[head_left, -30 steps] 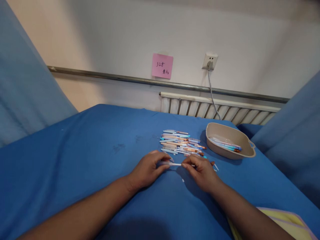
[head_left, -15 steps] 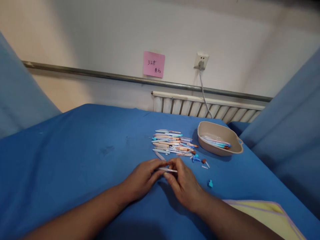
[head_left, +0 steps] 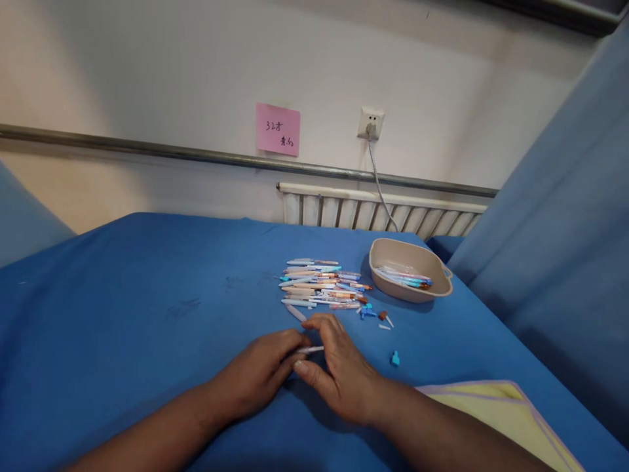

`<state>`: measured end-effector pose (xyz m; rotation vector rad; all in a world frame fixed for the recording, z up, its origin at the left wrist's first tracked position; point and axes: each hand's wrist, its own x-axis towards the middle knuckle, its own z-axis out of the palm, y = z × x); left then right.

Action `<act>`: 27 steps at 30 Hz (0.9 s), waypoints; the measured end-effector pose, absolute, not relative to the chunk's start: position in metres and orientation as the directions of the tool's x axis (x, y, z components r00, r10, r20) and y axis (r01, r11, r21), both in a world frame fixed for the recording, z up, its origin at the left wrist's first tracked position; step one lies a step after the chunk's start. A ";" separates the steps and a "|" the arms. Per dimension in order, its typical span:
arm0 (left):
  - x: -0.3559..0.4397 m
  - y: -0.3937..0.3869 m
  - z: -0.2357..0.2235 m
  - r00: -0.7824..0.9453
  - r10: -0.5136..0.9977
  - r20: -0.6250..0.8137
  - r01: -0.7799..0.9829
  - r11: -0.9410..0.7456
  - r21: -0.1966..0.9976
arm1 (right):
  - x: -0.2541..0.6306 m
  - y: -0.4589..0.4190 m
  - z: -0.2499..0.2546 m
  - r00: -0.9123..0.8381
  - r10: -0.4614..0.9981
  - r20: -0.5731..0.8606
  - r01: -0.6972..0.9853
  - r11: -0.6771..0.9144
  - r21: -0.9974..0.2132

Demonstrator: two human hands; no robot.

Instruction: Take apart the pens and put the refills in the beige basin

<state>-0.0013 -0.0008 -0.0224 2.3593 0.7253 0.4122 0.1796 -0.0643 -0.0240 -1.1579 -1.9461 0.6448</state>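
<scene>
My left hand [head_left: 263, 370] is closed, pinching a thin white pen part [head_left: 313, 349] between thumb and fingers. The far end of that part points right, toward the palm of my right hand [head_left: 346, 373]. My right hand curves round it with thumb and fingers apart, its fingertips close to my left fingers. Just beyond the hands lies a pile of pen parts [head_left: 319, 285], pale barrels and orange-brown pieces side by side. A loose pale barrel [head_left: 295, 313] lies at the near edge of the pile, close to my right fingertips.
A beige basin [head_left: 388, 288] holding several pens stands at the right. Small blue pieces [head_left: 367, 312], a brown piece [head_left: 382, 315] and a turquoise piece [head_left: 395, 358] lie near it. A yellow cloth [head_left: 481, 400] is at the lower right. Behind the blue-covered table [head_left: 147, 295] is a radiator [head_left: 344, 210].
My right hand has opened, its thumb and fingers moving apart from the white pen part. My left hand still holds it. The camera view has turned slightly to the right.
</scene>
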 end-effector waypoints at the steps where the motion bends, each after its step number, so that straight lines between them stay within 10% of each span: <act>1: -0.001 -0.001 -0.022 0.797 0.594 0.107 0.395 -0.648 0.651 | 0.180 -0.063 -0.024 -0.309 0.883 0.354 0.476 0.465 -0.746; 7: 0.004 0.001 -0.017 0.739 0.670 0.068 0.422 -0.540 0.729 | 0.204 -0.034 -0.035 -0.033 0.933 0.360 0.471 0.332 -0.817; 12: 0.003 0.009 -0.018 0.637 0.769 0.055 0.417 -0.405 0.814 | 0.238 -0.007 -0.046 -0.034 0.952 0.304 0.847 0.189 -0.498; 27: 0.000 0.015 -0.027 0.568 0.817 0.103 0.391 -0.378 0.839 | 0.245 -0.012 -0.043 -0.077 0.980 0.184 0.963 0.121 -0.241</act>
